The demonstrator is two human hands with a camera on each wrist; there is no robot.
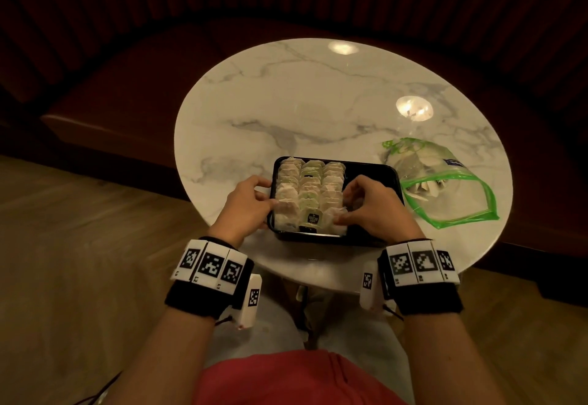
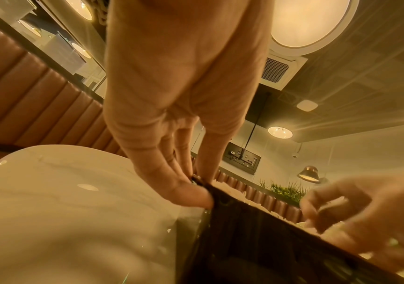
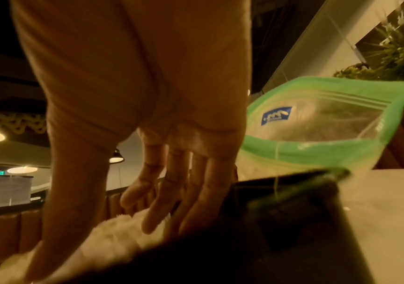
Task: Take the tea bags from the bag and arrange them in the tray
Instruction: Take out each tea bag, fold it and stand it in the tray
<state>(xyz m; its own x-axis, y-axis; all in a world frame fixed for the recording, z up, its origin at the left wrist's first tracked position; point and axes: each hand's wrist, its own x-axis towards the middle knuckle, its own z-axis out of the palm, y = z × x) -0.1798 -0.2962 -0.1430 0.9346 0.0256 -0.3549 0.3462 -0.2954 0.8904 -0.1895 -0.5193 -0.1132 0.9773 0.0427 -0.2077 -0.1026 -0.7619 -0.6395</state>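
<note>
A black tray (image 1: 369, 175) sits near the front edge of the table, its left part filled with three rows of tea bags (image 1: 308, 188). My left hand (image 1: 267, 196) pinches the tray's left rim; in the left wrist view the left hand (image 2: 199, 184) has the thumb on the inner side of the tray wall (image 2: 244, 240). My right hand (image 1: 345, 206) holds a small batch of pale tea bags (image 3: 123, 228) between thumb and fingers, right of the third row. The clear zip bag (image 1: 445, 182) with a green rim lies open to the tray's right, with tea bags left inside.
The round white marble table (image 1: 302, 102) has bare surface behind the tray. A dark upholstered bench curves round its far side. The zip bag (image 3: 317, 119) lies close to the tray's right end (image 3: 293, 221). Wooden floor lies to the left.
</note>
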